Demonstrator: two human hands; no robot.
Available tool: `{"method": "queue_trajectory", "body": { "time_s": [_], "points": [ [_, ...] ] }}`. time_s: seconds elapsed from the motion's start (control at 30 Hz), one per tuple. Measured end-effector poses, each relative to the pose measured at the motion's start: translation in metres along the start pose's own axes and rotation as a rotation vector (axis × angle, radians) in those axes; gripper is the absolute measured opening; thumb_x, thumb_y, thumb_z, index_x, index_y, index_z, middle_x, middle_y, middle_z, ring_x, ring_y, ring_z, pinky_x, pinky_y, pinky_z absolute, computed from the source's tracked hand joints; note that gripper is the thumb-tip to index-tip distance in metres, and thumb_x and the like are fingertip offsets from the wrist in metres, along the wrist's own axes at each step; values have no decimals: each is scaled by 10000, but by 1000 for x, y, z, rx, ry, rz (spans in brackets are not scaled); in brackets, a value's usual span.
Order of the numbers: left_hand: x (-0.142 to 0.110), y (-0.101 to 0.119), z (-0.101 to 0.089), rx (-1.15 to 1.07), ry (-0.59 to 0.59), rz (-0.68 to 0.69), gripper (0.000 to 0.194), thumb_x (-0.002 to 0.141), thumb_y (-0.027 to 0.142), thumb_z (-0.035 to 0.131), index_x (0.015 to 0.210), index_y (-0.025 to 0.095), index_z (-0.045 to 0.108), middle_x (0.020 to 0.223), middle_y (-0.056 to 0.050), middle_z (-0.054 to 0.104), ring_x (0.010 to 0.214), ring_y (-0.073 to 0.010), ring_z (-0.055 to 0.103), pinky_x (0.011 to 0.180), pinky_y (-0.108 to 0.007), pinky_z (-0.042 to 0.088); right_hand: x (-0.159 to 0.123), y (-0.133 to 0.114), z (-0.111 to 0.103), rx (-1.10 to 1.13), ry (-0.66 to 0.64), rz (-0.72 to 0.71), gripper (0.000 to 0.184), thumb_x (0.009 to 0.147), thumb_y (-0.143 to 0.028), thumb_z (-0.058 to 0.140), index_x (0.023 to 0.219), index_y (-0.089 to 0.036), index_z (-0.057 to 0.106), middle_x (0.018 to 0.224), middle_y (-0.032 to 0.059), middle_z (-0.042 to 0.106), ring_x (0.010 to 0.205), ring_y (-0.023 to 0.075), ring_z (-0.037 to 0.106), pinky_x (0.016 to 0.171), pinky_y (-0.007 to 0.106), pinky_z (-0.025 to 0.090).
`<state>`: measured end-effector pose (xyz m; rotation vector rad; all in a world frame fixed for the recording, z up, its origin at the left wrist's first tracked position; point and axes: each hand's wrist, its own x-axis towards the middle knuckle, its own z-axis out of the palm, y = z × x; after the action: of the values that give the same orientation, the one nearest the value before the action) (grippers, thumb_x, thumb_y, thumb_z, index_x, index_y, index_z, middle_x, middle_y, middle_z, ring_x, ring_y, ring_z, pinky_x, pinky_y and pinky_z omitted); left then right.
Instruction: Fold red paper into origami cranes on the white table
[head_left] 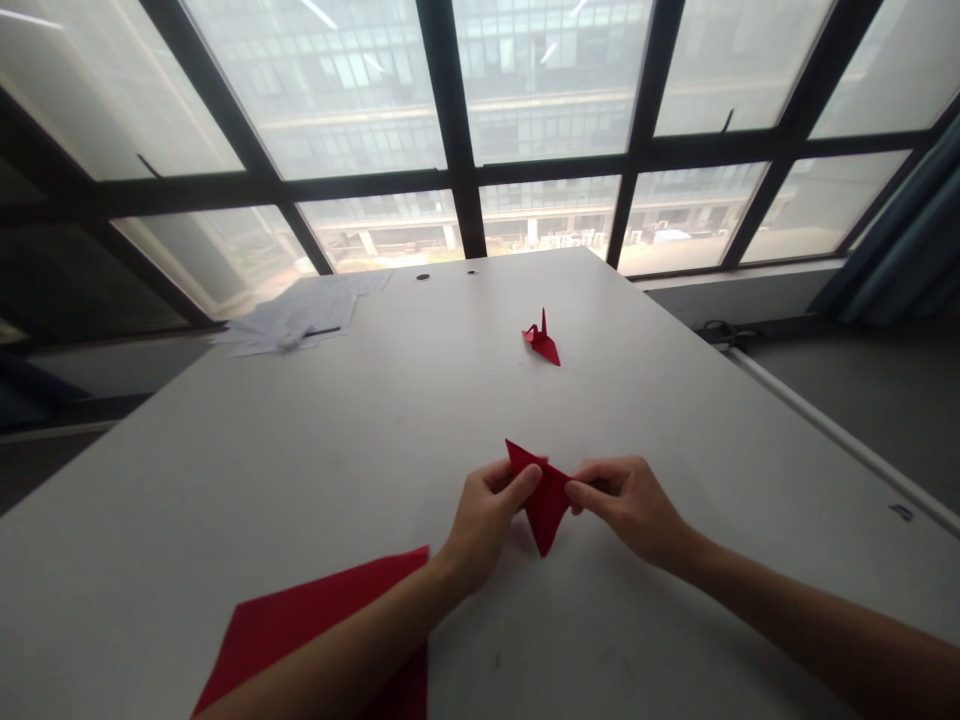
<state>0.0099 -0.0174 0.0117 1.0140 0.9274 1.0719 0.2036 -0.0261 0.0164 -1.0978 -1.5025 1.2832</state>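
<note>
A piece of folded red paper is held up just above the white table, one point aimed down and another up to the left. My left hand pinches it at the upper left, thumb across the front. On its right corner, my right hand has thumb and fingers closed. The fingers behind the paper are partly hidden. Farther back on the table stands a finished red paper crane. Under my left forearm lies a flat red sheet of paper, partly covered by the arm.
White papers with a dark pen-like stick lie at the table's far left. Behind the table rise large dark-framed windows. A blue curtain hangs at the right. A small dark mark shows near the right edge.
</note>
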Motion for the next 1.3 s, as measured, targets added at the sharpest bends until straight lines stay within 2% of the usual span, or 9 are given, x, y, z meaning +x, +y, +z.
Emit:
{"method": "queue_trajectory", "body": {
  "time_s": [0.13,0.33,0.57,0.9,0.97,1.03,1.1,1.2,1.3],
  "points": [
    [10,-1,-6,-70,98,28,346,803,410,777,984,115,769,791,-53,709,715,-131,626,760,-277,526,2,3,-3,-41,-19,32,176,843,-294,682,741,-173,757,691,38,724,646,169,622,593,259,454],
    [13,-2,-8,-95,109,48,314,789,400,792,907,109,783,736,-39,690,679,-111,599,739,-255,518,6,5,-3,-76,-38,72,204,833,-328,682,742,-165,763,693,53,729,653,180,629,601,265,460],
    [13,-1,-9,-144,82,41,302,818,406,763,890,113,781,754,-49,689,696,-125,611,734,-271,516,7,6,-4,-47,-58,89,211,827,-342,688,727,-168,754,683,44,720,651,171,624,612,259,456],
    [14,4,-9,-116,147,55,367,835,454,732,869,91,773,769,-77,700,683,-142,622,722,-293,531,8,-3,-3,-32,-80,154,200,800,-306,687,670,-169,754,622,28,697,569,138,531,555,257,381],
    [13,5,-9,-109,99,17,384,835,466,732,933,96,765,828,-97,726,732,-168,658,772,-329,544,7,-3,-4,-27,-67,158,203,801,-315,684,679,-171,760,618,28,693,566,139,513,550,263,367],
    [12,6,-9,-98,-6,-61,414,824,479,740,992,101,753,887,-124,746,791,-207,694,815,-376,552,7,-1,-4,-21,-44,165,208,800,-328,686,689,-171,765,613,29,688,561,138,494,545,267,356],
    [12,5,-9,-68,-97,-120,436,810,495,747,961,86,751,900,-148,754,812,-243,715,831,-410,556,7,1,-5,-13,-27,177,210,798,-340,692,706,-169,772,614,32,687,559,138,482,543,269,353],
    [11,5,-9,-45,-126,-128,455,816,519,729,881,69,749,887,-162,760,804,-262,729,830,-418,563,8,4,-6,8,-20,190,210,800,-349,699,726,-168,776,622,37,691,564,138,484,548,269,357],
    [10,6,-9,-43,-180,-185,443,805,502,747,928,76,753,917,-162,761,854,-268,730,845,-402,560,9,5,-6,39,1,200,224,802,-362,704,719,-166,771,624,41,694,568,138,497,551,269,363]
  ]
}}
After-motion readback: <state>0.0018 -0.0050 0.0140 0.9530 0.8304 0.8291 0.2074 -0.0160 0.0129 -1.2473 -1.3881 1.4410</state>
